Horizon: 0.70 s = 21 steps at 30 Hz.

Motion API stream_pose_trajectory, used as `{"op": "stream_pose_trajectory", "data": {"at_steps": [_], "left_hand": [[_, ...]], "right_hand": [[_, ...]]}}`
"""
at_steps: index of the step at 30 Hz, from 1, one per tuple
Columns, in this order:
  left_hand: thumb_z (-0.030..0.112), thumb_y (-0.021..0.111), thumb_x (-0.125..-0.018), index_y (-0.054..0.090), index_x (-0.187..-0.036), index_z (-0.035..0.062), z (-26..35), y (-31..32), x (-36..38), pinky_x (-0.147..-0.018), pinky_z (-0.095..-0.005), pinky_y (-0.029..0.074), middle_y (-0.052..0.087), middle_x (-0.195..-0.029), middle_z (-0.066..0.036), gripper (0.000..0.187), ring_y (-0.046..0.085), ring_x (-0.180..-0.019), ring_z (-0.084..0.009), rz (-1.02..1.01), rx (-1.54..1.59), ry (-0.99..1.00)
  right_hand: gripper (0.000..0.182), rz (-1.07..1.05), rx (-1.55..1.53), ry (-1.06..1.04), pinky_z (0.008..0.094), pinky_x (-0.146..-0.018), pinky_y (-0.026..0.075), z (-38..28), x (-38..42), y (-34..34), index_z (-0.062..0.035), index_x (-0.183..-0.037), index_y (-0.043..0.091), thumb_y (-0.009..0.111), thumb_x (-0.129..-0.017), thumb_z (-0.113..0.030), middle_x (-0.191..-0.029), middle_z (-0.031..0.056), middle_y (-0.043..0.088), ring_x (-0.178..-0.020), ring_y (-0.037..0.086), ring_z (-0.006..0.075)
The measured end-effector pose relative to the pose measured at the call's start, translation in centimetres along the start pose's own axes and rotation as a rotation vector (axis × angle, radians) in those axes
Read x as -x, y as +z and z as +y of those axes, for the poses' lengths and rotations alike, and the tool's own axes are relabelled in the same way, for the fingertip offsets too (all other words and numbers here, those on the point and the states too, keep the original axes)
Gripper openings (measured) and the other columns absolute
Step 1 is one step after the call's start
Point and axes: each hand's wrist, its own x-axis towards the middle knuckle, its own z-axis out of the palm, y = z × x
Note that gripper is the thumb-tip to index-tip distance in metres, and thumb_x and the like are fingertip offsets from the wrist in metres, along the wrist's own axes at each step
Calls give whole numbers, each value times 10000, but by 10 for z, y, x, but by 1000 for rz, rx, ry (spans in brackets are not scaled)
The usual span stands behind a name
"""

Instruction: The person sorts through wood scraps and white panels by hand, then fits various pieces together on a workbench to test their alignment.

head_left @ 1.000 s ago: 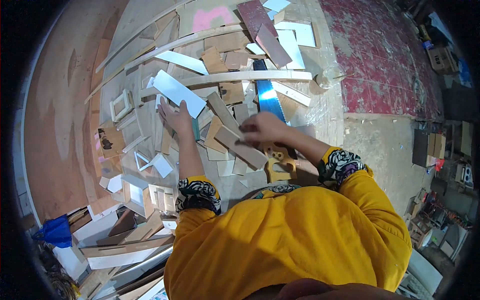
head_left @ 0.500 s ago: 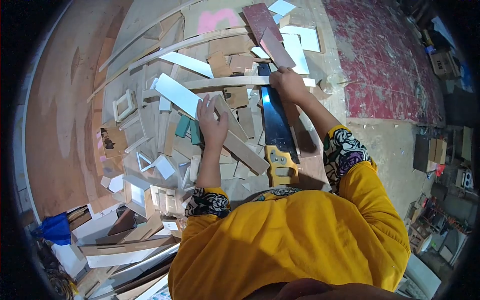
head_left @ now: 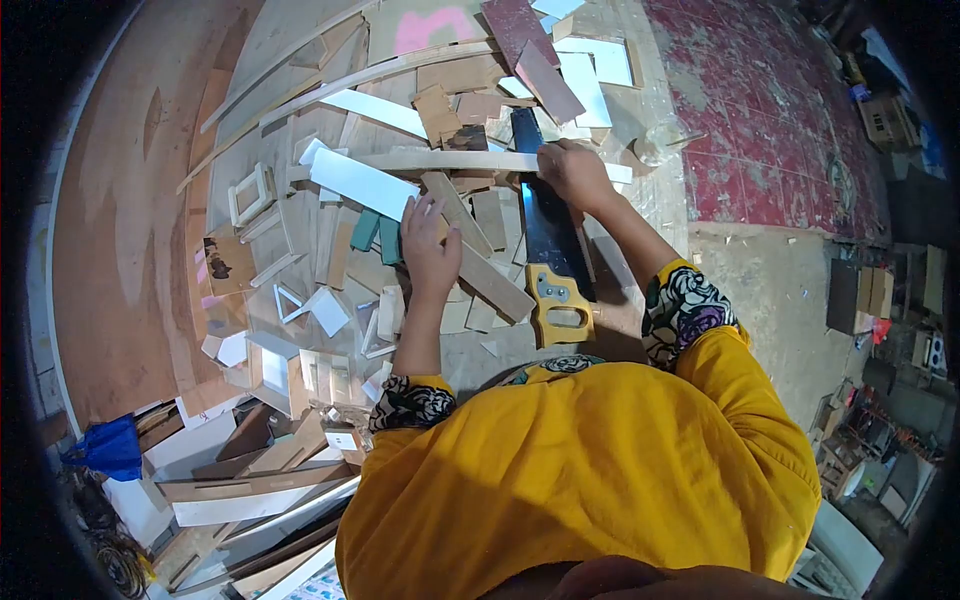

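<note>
My right hand (head_left: 577, 175) is closed around a long pale wooden strip (head_left: 450, 160) near its right end. The strip crosses over the blade of a handsaw (head_left: 552, 225), whose yellow handle lies toward my body. My left hand (head_left: 431, 250) rests with fingers apart at the right end of a white board (head_left: 362, 185). From under that hand a bare wooden piece (head_left: 497, 288) runs toward the saw handle. Two green blocks (head_left: 377, 235) lie just left of my left hand. What is under its palm is hidden.
Wood offcuts lie all around, with reddish-brown boards (head_left: 520, 40) at the far side and a small white frame (head_left: 251, 195) on the left. More scrap boards (head_left: 250, 490) are piled at lower left, near a blue bag (head_left: 108, 450). Red flooring (head_left: 770, 140) is at right.
The view has shifted slightly. My left hand has moved a little right, off part of the white board. The saw appears slightly farther from my body. My right hand still grips the strip.
</note>
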Motion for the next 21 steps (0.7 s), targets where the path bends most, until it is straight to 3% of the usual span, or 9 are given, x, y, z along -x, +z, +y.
{"op": "stream_pose_trajectory", "data": {"at_steps": [7, 9, 13, 14, 16, 19, 21], "left_hand": [[84, 611, -751, 569, -1157, 35, 11, 2, -26, -1051, -452, 290, 499, -1270, -165, 412, 370, -1251, -387, 20, -60, 82], [92, 597, -749, 570, -1171, 56, 5, -1, -36, -1050, -477, 284, 488, -1264, -173, 425, 355, -1254, -401, 64, -60, 93], [88, 585, -767, 575, -1167, 69, -5, -2, -38, -1051, -469, 282, 495, -1275, -157, 401, 363, -1256, -384, 139, 2, -12], [94, 588, -772, 574, -1169, 67, -7, -1, -37, -1052, -465, 279, 496, -1279, -154, 398, 359, -1263, -373, 140, 2, -33], [93, 589, -771, 574, -1170, 65, -7, 1, -31, -1054, -465, 277, 498, -1276, -155, 400, 354, -1266, -373, 125, 4, -45], [95, 591, -768, 573, -1169, 61, -7, -4, -25, -1056, -464, 273, 502, -1269, -157, 402, 347, -1271, -372, 96, -28, -26], [97, 592, -767, 574, -1168, 60, -6, -4, -24, -1057, -465, 272, 504, -1265, -157, 403, 344, -1272, -370, 77, -55, 14]], "right_hand": [[269, 29, 13, 45, 417, -710, 486, -7, 9, -2, -85, -941, 627, 671, -691, -175, -867, 134, 611, -779, 596, 327], [367, 170, 293, -50, 412, -799, 463, -13, 15, 3, -82, -1012, 619, 713, -667, -167, -985, 123, 601, -903, 582, 317], [591, -327, -3, -36, 447, -828, 430, -53, 27, 22, -112, -1141, 569, 758, -620, -317, -1080, 112, 561, -1039, 522, 306], [591, -324, -5, -34, 447, -828, 430, -62, 30, 28, -112, -1141, 569, 758, -620, -317, -1080, 112, 561, -1039, 522, 306], [755, -296, 235, -137, 444, -834, 404, -79, 33, 38, -157, -1242, 498, 779, -578, -382, -1120, 126, 528, -1072, 499, 314], [813, -442, 159, -27, 438, -827, 362, -89, 27, 35, -203, -1299, 438, 773, -584, -398, -1110, 141, 506, -1072, 485, 307], [785, -373, 157, -50, 432, -815, 349, -90, 31, 38, -211, -1292, 445, 765, -597, -388, -1075, 145, 511, -1043, 494, 300]]}}
